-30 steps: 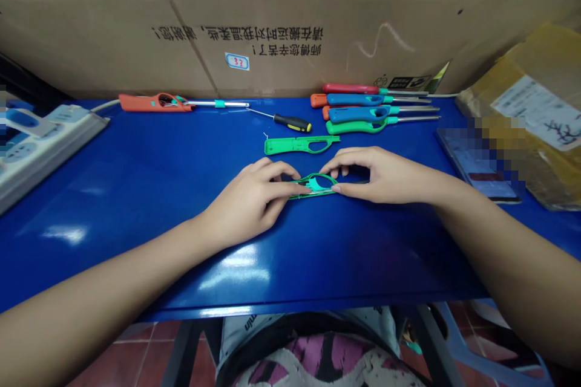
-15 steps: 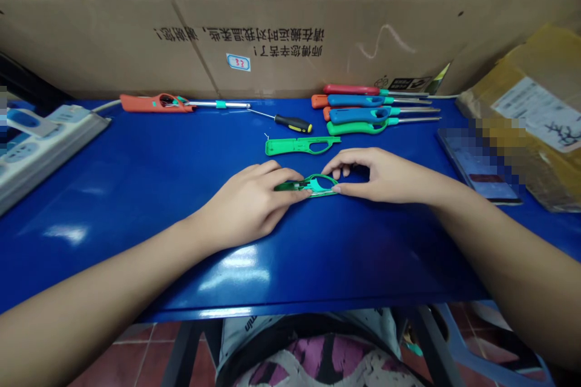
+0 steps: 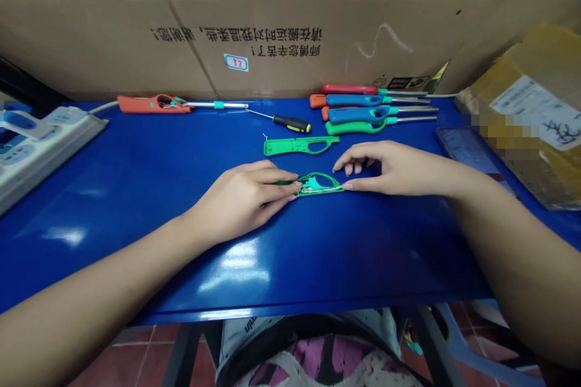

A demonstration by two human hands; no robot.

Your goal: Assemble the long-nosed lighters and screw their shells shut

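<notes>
A green plastic lighter half-shell [image 3: 318, 184] with its inner parts showing lies on the blue table [image 3: 136, 193] between my hands. My left hand [image 3: 245, 196] pinches its left end, fingers closed over it. My right hand [image 3: 390, 168] touches its right end with the thumb tip, the other fingers curled loosely above. A second green half-shell [image 3: 299, 145] lies just behind, with nothing touching it.
At the back lie an orange long-nosed lighter [image 3: 154, 103], a black-handled screwdriver [image 3: 290, 123] and a stack of several blue, red and green lighters [image 3: 363, 110]. A power strip [image 3: 36, 139] is at the left, a dark phone [image 3: 467, 148] and a yellow parcel [image 3: 531, 109] at the right. Cardboard boxes [image 3: 272, 18] wall the back.
My right hand has shifted slightly right and loosened off the green shell, only its thumb still touching. My left hand's fingers have flattened over the shell's left end.
</notes>
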